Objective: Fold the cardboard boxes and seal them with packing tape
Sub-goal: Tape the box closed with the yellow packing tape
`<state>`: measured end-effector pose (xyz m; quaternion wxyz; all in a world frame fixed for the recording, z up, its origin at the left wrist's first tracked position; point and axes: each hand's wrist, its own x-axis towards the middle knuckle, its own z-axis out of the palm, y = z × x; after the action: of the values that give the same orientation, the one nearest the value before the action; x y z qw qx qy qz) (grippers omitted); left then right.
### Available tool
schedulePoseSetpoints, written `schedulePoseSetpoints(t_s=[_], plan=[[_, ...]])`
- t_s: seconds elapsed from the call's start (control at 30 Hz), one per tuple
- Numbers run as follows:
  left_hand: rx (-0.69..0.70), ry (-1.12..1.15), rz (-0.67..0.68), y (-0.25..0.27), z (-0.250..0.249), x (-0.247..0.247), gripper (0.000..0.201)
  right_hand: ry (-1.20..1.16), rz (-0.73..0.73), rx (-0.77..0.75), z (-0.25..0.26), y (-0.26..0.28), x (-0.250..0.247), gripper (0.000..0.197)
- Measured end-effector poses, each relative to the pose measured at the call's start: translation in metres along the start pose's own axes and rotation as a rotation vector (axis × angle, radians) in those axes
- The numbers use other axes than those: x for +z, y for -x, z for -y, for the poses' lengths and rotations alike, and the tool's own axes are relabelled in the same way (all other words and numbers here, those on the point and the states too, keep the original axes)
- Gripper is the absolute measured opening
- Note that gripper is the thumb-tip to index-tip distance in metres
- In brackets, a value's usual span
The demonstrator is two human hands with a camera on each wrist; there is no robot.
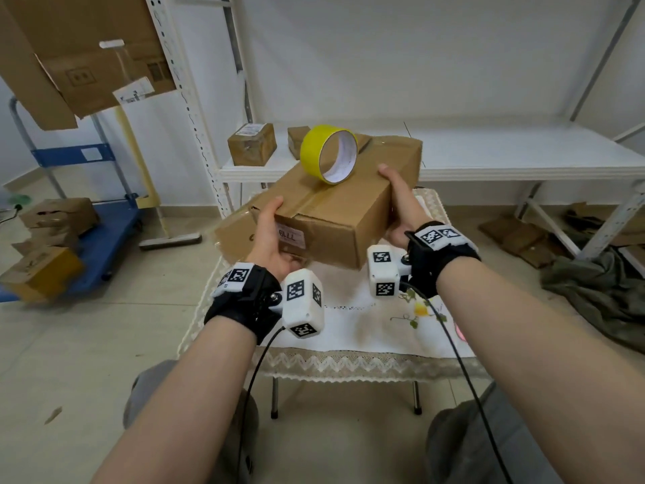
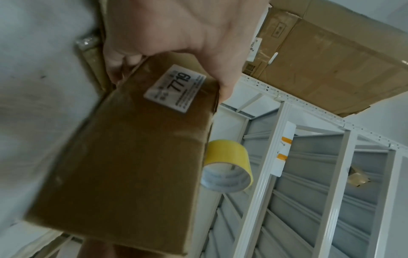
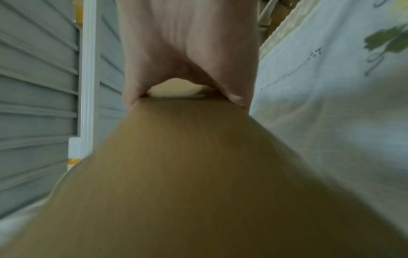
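Box [image 1: 335, 204] held above table [image 1: 366, 330], tape roll [image 1: 328, 153] on top.
Left hand [image 1: 270, 235] and right hand [image 1: 398, 200]: fingers clamped on box ends.

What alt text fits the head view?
Both hands, left and right, hold a closed cardboard box above a cloth-covered table, a yellow tape roll standing on edge on top. White shelving holds smaller boxes behind.

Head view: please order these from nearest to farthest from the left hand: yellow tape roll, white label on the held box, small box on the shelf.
1. white label, beside the left hand
2. yellow tape roll, atop the held box
3. small box, behind on the shelf
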<state>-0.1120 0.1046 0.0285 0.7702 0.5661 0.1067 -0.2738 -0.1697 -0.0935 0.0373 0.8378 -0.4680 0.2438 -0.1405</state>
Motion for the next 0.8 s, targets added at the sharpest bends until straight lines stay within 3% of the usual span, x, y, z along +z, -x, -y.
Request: schedulePoseSetpoints(t_s=[0.13,0.2,0.27,0.37,0.53,0.7,0.8], plan=[[-0.063,-0.087,0.038,-0.004,0.01,-0.017,0.053,0.075,-0.006,0.043,-0.011,0.005,-0.008,0.031],[-0.071,-0.075,0.007,-0.005,0.012,-0.032,0.067,0.097,-0.018,0.062,-0.015,0.007,-0.02,0.032],[-0.088,-0.106,0.062,-0.005,0.016,-0.042,0.073,0.109,-0.014,0.096,-0.022,0.01,-0.029,0.042],[-0.128,-0.183,0.2,0.0,0.025,-0.045,0.048,0.116,0.002,0.13,-0.037,0.012,-0.038,0.059],[-0.156,-0.388,0.246,-0.006,0.043,-0.054,0.043,0.153,-0.013,0.2,-0.056,0.019,-0.055,0.052],[-0.223,-0.552,0.254,-0.014,0.061,-0.07,0.069,0.207,-0.026,0.268,-0.071,0.014,-0.071,0.037],[-0.201,-0.702,0.263,-0.017,0.059,-0.071,0.069,0.278,-0.066,0.262,-0.074,0.006,-0.079,0.036]])
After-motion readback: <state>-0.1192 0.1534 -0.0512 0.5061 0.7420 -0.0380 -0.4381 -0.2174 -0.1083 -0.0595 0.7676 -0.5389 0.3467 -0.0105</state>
